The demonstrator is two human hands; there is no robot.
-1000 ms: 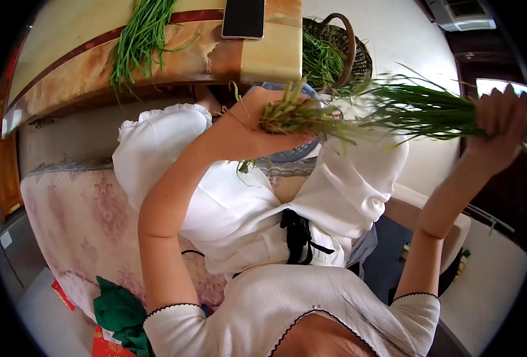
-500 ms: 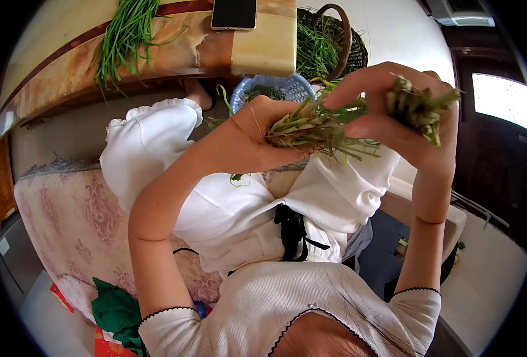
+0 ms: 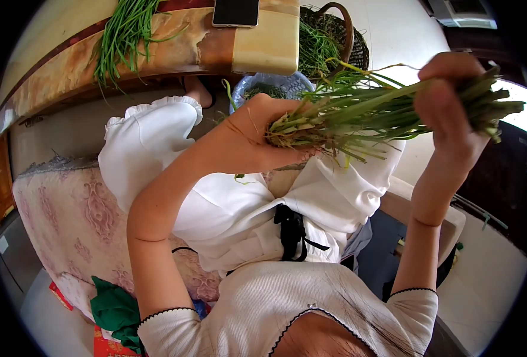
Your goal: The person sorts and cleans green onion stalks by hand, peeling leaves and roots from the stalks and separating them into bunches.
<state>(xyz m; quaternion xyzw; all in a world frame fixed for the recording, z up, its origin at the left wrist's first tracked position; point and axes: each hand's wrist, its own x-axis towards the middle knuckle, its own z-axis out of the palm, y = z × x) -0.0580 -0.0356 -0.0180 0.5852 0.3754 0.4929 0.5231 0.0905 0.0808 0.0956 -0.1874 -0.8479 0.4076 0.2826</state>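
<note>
Right hand (image 3: pixel 452 110) closed around bunch of greens (image 3: pixel 388 110) near thick stem ends; bunch held in air, off table's (image 3: pixel 266 52) near right corner. Left hand (image 3: pixel 260 131) closed on scraggly tuft (image 3: pixel 290 129), beside bunch's leafy end; contact unclear. Bunch looks light, floppy at leaves, stiffer at stems; leaves likely bruise, maybe slippery if damp. Best hold: firm wrap at stem ends, no hard squeeze. Loose greens (image 3: pixel 126 35) overhang table's near edge; phone (image 3: pixel 235 13) right of them. Basin (image 3: pixel 303 84) below near right corner, basket (image 3: pixel 361 50) past right edge.
</note>
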